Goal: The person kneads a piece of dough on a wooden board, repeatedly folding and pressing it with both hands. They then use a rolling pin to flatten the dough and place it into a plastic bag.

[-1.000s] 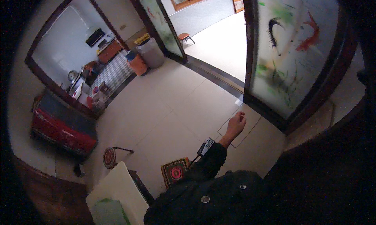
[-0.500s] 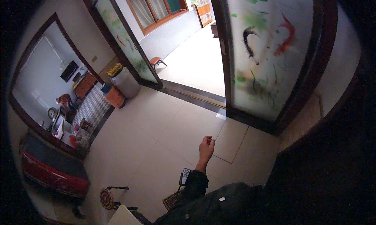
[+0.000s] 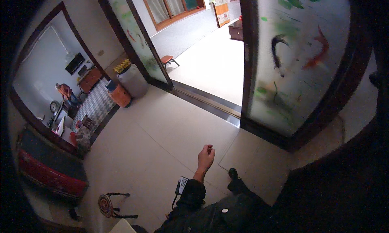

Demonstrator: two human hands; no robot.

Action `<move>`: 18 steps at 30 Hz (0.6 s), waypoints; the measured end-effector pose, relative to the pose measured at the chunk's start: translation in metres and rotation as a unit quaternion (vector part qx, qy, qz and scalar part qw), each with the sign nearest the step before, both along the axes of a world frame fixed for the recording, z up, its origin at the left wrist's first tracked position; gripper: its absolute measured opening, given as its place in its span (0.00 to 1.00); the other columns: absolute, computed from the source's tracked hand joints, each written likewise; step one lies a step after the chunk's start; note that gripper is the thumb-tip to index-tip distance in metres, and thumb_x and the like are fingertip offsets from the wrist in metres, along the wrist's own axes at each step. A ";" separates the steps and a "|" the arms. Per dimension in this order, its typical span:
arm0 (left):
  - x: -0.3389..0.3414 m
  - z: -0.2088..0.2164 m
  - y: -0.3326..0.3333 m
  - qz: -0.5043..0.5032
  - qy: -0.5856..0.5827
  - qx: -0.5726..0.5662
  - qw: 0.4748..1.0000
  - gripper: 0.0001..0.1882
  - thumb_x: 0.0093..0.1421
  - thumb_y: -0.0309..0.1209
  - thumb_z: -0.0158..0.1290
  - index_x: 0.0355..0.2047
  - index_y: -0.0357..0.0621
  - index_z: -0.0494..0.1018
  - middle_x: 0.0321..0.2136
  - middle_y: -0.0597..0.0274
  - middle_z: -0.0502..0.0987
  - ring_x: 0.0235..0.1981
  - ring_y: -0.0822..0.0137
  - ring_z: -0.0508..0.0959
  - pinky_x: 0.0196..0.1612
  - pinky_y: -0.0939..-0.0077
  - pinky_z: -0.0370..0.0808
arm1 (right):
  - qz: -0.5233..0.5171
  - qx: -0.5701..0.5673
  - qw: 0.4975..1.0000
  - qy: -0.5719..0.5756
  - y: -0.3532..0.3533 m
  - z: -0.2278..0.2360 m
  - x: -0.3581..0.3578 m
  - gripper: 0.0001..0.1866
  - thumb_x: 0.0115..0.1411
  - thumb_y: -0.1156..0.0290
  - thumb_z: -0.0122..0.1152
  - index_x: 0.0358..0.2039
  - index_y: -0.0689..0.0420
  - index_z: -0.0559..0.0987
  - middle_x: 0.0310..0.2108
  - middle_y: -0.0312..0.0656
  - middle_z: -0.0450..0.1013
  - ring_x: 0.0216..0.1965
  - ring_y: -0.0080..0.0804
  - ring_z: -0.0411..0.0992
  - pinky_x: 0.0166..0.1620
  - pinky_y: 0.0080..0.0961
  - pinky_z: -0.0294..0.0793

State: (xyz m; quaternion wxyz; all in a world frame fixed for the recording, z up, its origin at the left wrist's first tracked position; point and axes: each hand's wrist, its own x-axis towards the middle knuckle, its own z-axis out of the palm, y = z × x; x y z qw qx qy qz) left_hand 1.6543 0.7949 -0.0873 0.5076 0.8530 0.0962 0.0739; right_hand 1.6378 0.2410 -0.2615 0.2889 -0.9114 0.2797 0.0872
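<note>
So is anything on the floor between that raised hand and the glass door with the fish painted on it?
Nothing visible. The left hand hangs empty, fingers loosely curled, over bare tiled floor, and the stretch up to the painted glass door shows only tiles. The right hand is out of view.

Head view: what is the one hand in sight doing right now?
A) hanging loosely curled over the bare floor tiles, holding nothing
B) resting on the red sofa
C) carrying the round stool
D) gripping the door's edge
A: the hand hangs with its fingers loosely curled above the pale floor tiles, with nothing in its grasp; the painted glass door and the round stool are well apart from it.
</note>
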 end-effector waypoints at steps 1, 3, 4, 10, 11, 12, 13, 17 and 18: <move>0.010 0.000 0.012 -0.002 -0.005 0.003 1.000 0.16 0.60 0.33 0.54 0.46 0.38 0.70 0.35 0.53 0.80 0.36 0.65 0.80 0.41 0.71 0.77 | 0.000 -0.002 1.000 0.003 0.003 -0.008 0.011 0.20 0.61 0.59 0.49 0.44 0.62 0.76 0.37 0.51 0.76 0.37 0.48 0.73 0.42 0.40 0.73; 0.028 -0.002 0.040 0.020 -0.037 0.017 0.999 0.15 0.59 0.33 0.52 0.44 0.39 0.71 0.33 0.52 0.80 0.34 0.60 0.80 0.40 0.68 0.76 | 0.000 -0.005 1.000 0.014 0.009 -0.025 0.035 0.20 0.61 0.59 0.49 0.44 0.62 0.76 0.37 0.51 0.76 0.37 0.48 0.73 0.42 0.40 0.73; 0.035 -0.002 0.062 0.040 -0.053 0.025 0.997 0.14 0.59 0.33 0.51 0.44 0.40 0.72 0.32 0.52 0.80 0.33 0.58 0.81 0.39 0.66 0.76 | 0.001 -0.007 1.000 0.021 0.015 -0.034 0.051 0.20 0.61 0.59 0.49 0.44 0.63 0.76 0.38 0.51 0.76 0.37 0.48 0.73 0.42 0.40 0.73; 0.048 0.008 0.251 0.239 -0.012 0.084 0.967 0.15 0.59 0.33 0.52 0.44 0.41 0.71 0.33 0.53 0.80 0.34 0.60 0.80 0.39 0.68 0.76 | 0.028 -0.031 0.997 0.069 0.065 -0.107 0.197 0.21 0.61 0.59 0.49 0.45 0.63 0.76 0.38 0.52 0.76 0.37 0.48 0.73 0.43 0.40 0.73; 0.041 0.010 0.285 0.281 -0.017 0.096 0.955 0.15 0.58 0.33 0.53 0.44 0.41 0.72 0.33 0.53 0.80 0.34 0.60 0.80 0.39 0.68 0.76 | 0.040 -0.036 0.996 0.076 0.078 -0.122 0.229 0.21 0.61 0.59 0.49 0.45 0.63 0.75 0.38 0.52 0.76 0.38 0.48 0.73 0.43 0.40 0.73; 0.031 0.009 0.318 0.314 -0.020 0.112 0.943 0.15 0.58 0.34 0.53 0.44 0.41 0.72 0.33 0.54 0.80 0.34 0.60 0.80 0.39 0.69 0.76 | 0.057 -0.043 0.994 0.080 0.093 -0.136 0.263 0.21 0.61 0.59 0.49 0.45 0.63 0.75 0.38 0.52 0.76 0.38 0.48 0.73 0.43 0.41 0.73; 0.022 0.008 0.351 0.347 -0.040 0.140 0.926 0.15 0.58 0.34 0.54 0.44 0.42 0.72 0.33 0.54 0.80 0.34 0.61 0.80 0.39 0.69 0.76 | 0.078 -0.048 0.993 0.079 0.116 -0.145 0.300 0.21 0.61 0.59 0.48 0.45 0.63 0.75 0.38 0.52 0.76 0.38 0.49 0.73 0.43 0.41 0.73; -0.034 -0.034 0.440 0.489 -0.006 0.070 0.869 0.14 0.57 0.33 0.55 0.43 0.42 0.72 0.33 0.55 0.79 0.34 0.61 0.80 0.38 0.69 0.76 | 0.269 -0.056 0.961 -0.029 0.298 -0.150 0.469 0.21 0.62 0.59 0.48 0.45 0.64 0.75 0.39 0.52 0.76 0.38 0.49 0.73 0.44 0.41 0.73; -0.057 -0.044 0.460 0.511 -0.022 0.119 0.851 0.14 0.57 0.32 0.55 0.43 0.42 0.72 0.32 0.55 0.79 0.33 0.61 0.80 0.38 0.69 0.76 | 0.308 -0.078 0.947 -0.045 0.369 -0.138 0.509 0.21 0.62 0.59 0.48 0.45 0.64 0.75 0.39 0.52 0.76 0.38 0.49 0.73 0.44 0.41 0.73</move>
